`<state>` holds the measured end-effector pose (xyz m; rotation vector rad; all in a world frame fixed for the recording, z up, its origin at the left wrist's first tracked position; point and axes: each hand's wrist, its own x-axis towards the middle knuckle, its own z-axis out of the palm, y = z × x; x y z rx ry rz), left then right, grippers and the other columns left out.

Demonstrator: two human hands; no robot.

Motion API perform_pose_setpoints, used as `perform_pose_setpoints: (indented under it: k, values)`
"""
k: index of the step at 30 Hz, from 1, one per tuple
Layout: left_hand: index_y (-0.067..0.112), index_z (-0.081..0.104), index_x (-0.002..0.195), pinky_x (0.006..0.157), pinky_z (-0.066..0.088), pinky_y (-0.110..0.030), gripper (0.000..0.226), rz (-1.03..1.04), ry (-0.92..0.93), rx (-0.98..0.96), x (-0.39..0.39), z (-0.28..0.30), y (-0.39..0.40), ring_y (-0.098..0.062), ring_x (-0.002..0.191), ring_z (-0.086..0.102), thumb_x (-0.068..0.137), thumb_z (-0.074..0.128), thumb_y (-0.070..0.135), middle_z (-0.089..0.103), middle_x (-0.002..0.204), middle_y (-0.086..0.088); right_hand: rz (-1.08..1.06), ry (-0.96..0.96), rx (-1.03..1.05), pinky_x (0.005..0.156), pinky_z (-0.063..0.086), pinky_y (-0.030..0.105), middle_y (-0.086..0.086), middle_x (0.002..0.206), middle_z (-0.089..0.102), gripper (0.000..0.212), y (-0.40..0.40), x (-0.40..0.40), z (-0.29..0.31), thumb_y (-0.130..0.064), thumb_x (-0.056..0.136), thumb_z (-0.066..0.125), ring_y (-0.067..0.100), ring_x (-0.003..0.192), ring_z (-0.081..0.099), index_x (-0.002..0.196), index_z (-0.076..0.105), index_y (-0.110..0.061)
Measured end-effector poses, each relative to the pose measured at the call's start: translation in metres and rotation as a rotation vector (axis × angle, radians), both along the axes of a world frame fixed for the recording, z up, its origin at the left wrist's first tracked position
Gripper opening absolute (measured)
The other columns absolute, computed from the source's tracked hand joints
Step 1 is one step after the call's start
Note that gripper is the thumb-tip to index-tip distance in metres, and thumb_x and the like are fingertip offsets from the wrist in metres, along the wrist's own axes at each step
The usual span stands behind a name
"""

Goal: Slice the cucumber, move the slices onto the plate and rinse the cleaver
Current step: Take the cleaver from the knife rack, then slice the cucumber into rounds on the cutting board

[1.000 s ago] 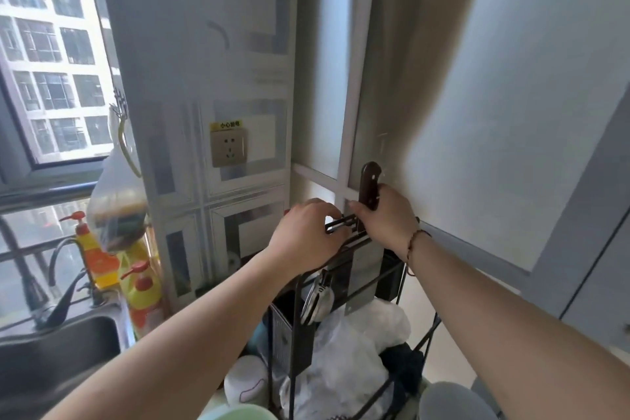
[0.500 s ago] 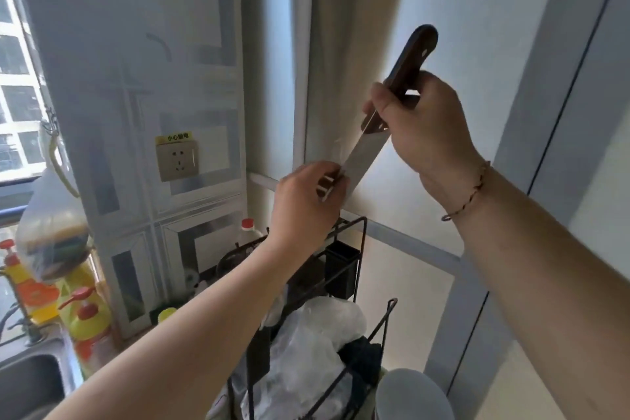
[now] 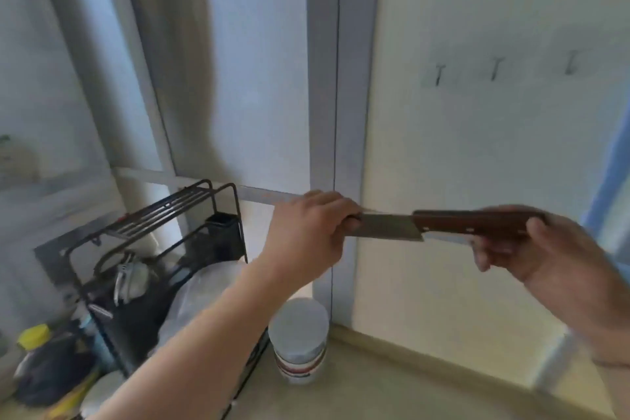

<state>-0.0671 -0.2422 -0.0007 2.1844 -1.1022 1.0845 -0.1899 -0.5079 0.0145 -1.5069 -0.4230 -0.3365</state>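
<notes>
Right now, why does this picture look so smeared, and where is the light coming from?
In the head view, motion blur smears the right hand worst and softens the cleaver and left hand; the black wire rack and white tub are soft too. Daylight glows through the frosted panels at left. The wide lens bends the frame post.

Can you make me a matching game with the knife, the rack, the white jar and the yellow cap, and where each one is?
Things:
1. steel cleaver with brown wooden handle
2. black wire rack
3. white round-lidded jar
4. yellow bottle cap

Places:
A. bottom left corner
B. held between both hands
C. on the counter under the left forearm
D. left of the left hand

Pairs: 1-B, 2-D, 3-C, 4-A
</notes>
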Motion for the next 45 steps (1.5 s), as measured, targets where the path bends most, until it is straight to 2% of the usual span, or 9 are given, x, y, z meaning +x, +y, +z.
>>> perform_pose_setpoints:
  k: [4,12,21,25,29,33,38,42,45]
  values:
    - [0.024,0.073,0.088,0.048,0.051,-0.032,0.015,-0.13,0.008,0.251,-0.037,-0.059,-0.06,-0.019,0.068,0.062,0.079,0.071,0.013,0.068,0.081,0.01,-0.001,0.454,-0.281,0.069,0.055,0.039,0.03,0.09,0.071,0.058,-0.068,-0.073,-0.05,-0.058,0.065,0.079,0.043,0.074,0.067,0.105,0.075,-0.016]
    - [0.028,0.068,0.081,0.055,0.049,-0.026,0.027,-0.395,0.058,0.618,-0.137,-0.161,-0.197,-0.014,0.065,0.054,0.062,0.077,0.011,0.061,0.072,0.012,-0.143,1.059,-0.819,0.056,0.044,0.019,-0.006,0.063,0.058,0.03,-0.1,-0.167,-0.145,-0.05,0.091,0.057,0.005,0.053,0.051,0.084,0.057,-0.021]
    - [0.023,0.061,0.123,0.108,0.042,-0.037,0.04,-0.527,0.167,0.389,-0.179,-0.234,-0.266,-0.023,0.126,0.053,0.085,0.074,0.025,0.059,0.135,0.001,-0.38,1.115,-1.024,0.051,0.033,0.018,-0.007,0.064,0.04,0.044,-0.139,-0.227,-0.215,-0.059,0.093,0.044,0.002,0.053,0.037,0.07,0.039,-0.022]
    - [0.025,0.047,0.136,0.11,0.039,-0.036,0.048,-0.417,0.393,0.197,-0.19,-0.263,-0.255,-0.021,0.132,0.045,0.092,0.066,0.028,0.046,0.145,0.0,-0.395,1.172,-0.984,0.054,0.033,0.016,-0.01,0.069,0.045,0.035,-0.161,-0.242,-0.238,-0.057,0.095,0.042,-0.001,0.061,0.044,0.079,0.047,-0.026]
    - [0.034,0.033,0.149,0.12,0.027,-0.036,0.051,-0.108,0.755,0.623,-0.173,-0.288,-0.248,-0.012,0.142,0.027,0.101,0.047,0.048,0.029,0.154,0.015,-0.482,1.257,-0.795,0.057,0.038,0.015,-0.007,0.065,0.052,0.038,-0.168,-0.255,-0.274,-0.062,0.09,0.044,0.018,0.095,0.066,0.07,0.049,-0.03]
    - [0.032,0.027,0.153,0.122,0.013,-0.035,0.056,-0.009,0.829,0.849,-0.148,-0.32,-0.245,-0.015,0.145,0.023,0.102,0.044,0.05,0.026,0.157,0.012,-0.616,1.169,-0.827,0.055,0.031,0.018,0.001,0.038,0.049,0.074,-0.176,-0.27,-0.293,-0.099,0.035,0.038,0.016,0.044,0.052,0.034,0.048,-0.026]
    - [0.033,0.029,0.152,0.121,0.017,-0.037,0.054,-0.021,0.881,0.888,-0.137,-0.343,-0.253,-0.016,0.142,0.029,0.102,0.044,0.049,0.034,0.154,0.011,-0.754,1.095,-1.035,0.067,0.03,0.015,-0.014,0.031,0.023,0.068,-0.185,-0.249,-0.278,-0.055,0.086,0.045,-0.006,0.035,0.022,0.031,0.016,-0.028]
    - [0.033,0.025,0.153,0.12,0.02,-0.039,0.056,-0.039,0.885,0.894,-0.133,-0.356,-0.258,-0.019,0.142,0.028,0.102,0.043,0.05,0.033,0.154,0.01,-0.84,1.047,-0.894,0.081,0.045,0.046,-0.027,0.043,0.021,0.04,-0.177,-0.262,-0.305,-0.074,0.062,0.035,0.008,0.056,0.042,0.041,0.019,-0.045]
    - [0.033,0.027,0.152,0.119,0.023,-0.04,0.051,-0.074,0.861,0.906,-0.13,-0.362,-0.26,-0.021,0.142,0.028,0.104,0.042,0.045,0.034,0.153,0.007,-0.895,1.084,-0.796,0.106,0.028,0.047,-0.014,0.042,0.043,0.043,-0.17,-0.259,-0.314,-0.077,0.046,0.033,0.023,0.08,0.053,0.03,0.035,-0.037]
